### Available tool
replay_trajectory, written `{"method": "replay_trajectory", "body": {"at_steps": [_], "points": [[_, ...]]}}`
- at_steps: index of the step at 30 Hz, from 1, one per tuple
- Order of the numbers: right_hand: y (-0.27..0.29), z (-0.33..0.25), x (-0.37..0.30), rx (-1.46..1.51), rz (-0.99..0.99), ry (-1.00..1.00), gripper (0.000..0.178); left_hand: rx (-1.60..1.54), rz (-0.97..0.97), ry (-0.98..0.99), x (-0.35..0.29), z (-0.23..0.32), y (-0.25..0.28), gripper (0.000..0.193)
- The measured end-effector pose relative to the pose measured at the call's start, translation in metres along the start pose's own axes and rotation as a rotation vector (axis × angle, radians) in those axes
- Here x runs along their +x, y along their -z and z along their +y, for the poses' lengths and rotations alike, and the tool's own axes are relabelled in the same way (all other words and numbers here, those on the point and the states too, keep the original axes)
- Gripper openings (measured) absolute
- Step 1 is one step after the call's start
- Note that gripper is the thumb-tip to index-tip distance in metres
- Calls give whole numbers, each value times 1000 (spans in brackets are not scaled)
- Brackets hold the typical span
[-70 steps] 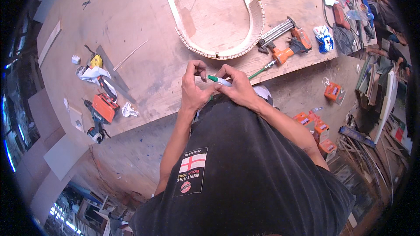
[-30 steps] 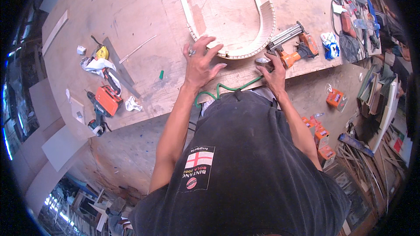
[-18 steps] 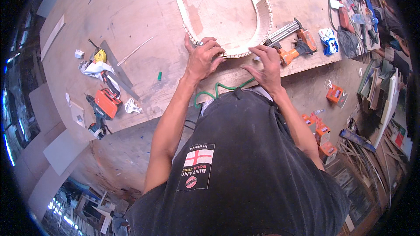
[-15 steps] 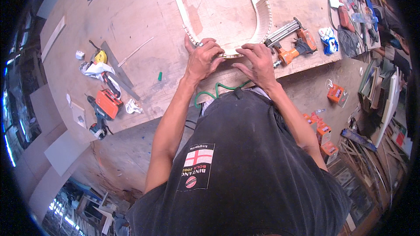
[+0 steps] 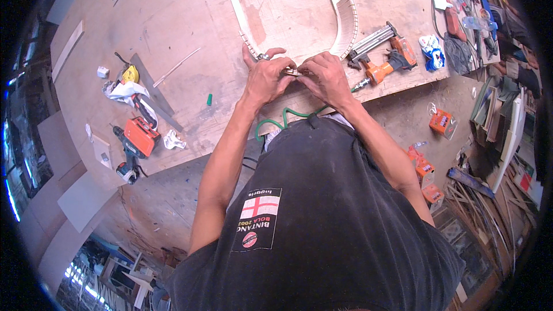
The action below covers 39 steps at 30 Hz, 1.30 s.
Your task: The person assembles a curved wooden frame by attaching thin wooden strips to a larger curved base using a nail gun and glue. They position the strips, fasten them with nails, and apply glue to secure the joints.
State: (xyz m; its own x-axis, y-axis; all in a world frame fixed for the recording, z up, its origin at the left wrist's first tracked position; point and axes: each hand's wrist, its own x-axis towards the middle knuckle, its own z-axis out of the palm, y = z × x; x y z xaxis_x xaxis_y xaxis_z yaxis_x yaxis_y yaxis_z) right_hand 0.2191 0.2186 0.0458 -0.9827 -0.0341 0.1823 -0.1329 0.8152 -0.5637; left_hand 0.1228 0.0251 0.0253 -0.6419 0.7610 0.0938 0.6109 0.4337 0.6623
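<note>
A pale wooden strip (image 5: 346, 23), bent into a U with many slits cut across its curve, stands on the workbench (image 5: 190, 101) with its bend toward me. My left hand (image 5: 266, 79) is closed on the left part of the bend, fingers over the edge and thumb on the near side. Close beside it my right hand (image 5: 325, 76) pinches the strip at the middle of the bend. The fingers of both hands hide most of that stretch. Right of my right hand lies an orange nail gun (image 5: 383, 63) with a silver magazine, joined to a green air hose (image 5: 285, 116).
On the left lie a cordless drill (image 5: 131, 147), an orange tool (image 5: 142, 133), a yellow tape measure (image 5: 131, 74) and a long flat metal blade (image 5: 154, 89). A blue-and-white packet (image 5: 432, 52) and hand tools occupy the right end. Orange boxes (image 5: 442, 122) stand on the floor.
My right hand has slid left along the bend, close to my left hand, and its fingers have drawn together. The left hand has barely moved.
</note>
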Motion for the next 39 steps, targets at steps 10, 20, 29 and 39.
{"method": "replay_trajectory", "body": {"at_steps": [10,20,29,39], "points": [[-9,2,-1,49,20,-60,23,-55,37,32,1,3,-3,31],[-8,2,1,72,26,-35,22,-47,5,53,3,3,-5,25],[-12,6,-1,60,35,-12,25,-8,24,98,3,8,-6,36],[-14,5,-2,69,52,-45,28,176,-17,95,7,8,-10,27]]}}
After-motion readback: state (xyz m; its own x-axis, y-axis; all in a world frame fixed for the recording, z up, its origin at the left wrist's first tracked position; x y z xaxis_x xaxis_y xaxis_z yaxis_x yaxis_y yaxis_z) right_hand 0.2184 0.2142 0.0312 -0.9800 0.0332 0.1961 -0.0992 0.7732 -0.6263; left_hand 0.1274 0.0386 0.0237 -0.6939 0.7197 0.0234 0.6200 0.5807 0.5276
